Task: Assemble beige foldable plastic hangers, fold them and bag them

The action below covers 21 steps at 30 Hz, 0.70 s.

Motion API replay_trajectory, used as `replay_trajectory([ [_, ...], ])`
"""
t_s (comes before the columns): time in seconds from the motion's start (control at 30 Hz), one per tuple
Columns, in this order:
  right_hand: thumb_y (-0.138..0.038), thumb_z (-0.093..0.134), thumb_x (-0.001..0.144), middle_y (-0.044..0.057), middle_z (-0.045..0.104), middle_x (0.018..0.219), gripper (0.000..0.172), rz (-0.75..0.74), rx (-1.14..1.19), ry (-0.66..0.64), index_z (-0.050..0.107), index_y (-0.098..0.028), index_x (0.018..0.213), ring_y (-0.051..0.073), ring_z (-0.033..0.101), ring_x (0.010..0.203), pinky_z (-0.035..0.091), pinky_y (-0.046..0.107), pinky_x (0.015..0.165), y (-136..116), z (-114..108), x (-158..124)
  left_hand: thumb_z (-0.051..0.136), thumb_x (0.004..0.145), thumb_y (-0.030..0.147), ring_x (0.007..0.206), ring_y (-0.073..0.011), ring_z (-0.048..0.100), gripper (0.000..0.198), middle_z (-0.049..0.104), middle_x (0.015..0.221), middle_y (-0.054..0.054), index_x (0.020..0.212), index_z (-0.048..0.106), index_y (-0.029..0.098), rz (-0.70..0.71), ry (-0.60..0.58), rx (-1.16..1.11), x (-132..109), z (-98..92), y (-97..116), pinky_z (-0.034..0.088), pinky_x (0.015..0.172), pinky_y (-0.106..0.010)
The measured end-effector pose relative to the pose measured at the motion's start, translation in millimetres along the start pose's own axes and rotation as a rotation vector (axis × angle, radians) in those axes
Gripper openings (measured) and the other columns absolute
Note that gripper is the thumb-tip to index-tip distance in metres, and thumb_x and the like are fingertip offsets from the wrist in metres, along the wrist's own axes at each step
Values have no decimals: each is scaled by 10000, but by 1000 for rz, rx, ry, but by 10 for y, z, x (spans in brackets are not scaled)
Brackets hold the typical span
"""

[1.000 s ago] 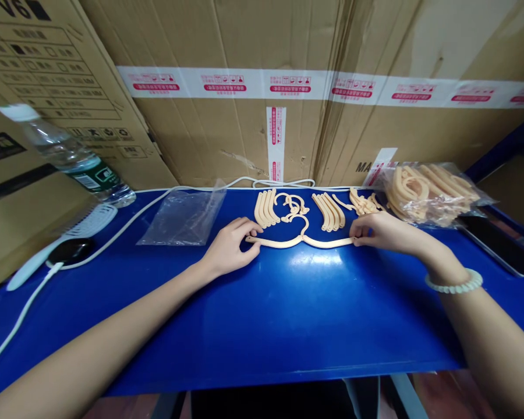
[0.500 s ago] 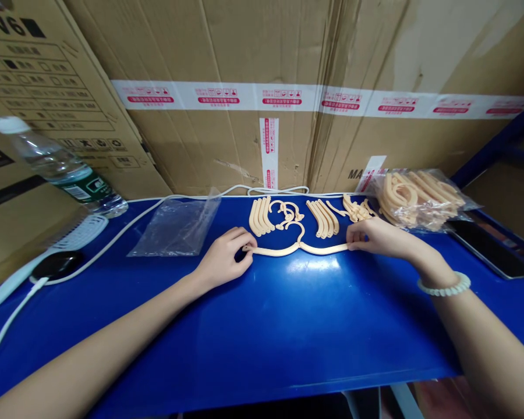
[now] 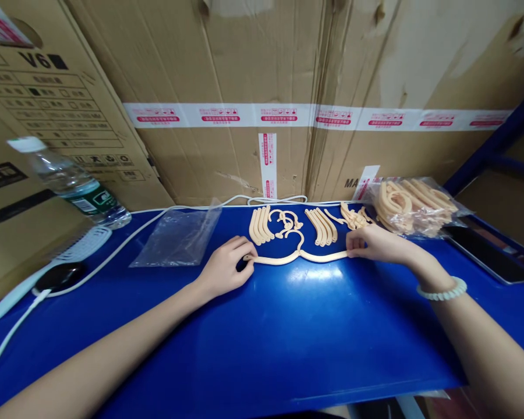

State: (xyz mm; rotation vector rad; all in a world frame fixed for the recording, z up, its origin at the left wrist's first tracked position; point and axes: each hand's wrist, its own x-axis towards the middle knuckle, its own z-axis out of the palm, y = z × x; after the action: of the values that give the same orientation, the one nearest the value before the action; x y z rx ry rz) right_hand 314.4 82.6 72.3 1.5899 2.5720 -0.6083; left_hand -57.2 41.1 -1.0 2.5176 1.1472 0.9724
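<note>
Though well apart, left grip [image 3: 227,269] and right grip [image 3: 374,244] both in closed pinches on one hanger [image 3: 279,261].

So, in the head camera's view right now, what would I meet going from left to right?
Water bottle → flat clear bag → left hand → beige hanger-shaped piece → right hand → bag of beige parts → dark flat device. I left out things whose places overlap.

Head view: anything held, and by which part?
Yes, the pale peach hanger, by both ends: the left hand pinches it near its left tip, the right hand grips its right end, fingers covering that tip.
</note>
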Motion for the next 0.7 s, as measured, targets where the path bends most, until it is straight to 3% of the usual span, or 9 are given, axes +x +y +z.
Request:
replay_trajectory([
  [0.7, -376, 618, 771, 53, 675, 697, 201, 1, 29, 27, 650, -181, 732, 199, 627, 655, 447, 304, 616, 35, -1, 19, 526, 780, 75, 782, -189, 512, 125, 566, 756, -10, 761, 536, 198, 6, 2, 46, -7, 26, -19, 425, 743, -315],
])
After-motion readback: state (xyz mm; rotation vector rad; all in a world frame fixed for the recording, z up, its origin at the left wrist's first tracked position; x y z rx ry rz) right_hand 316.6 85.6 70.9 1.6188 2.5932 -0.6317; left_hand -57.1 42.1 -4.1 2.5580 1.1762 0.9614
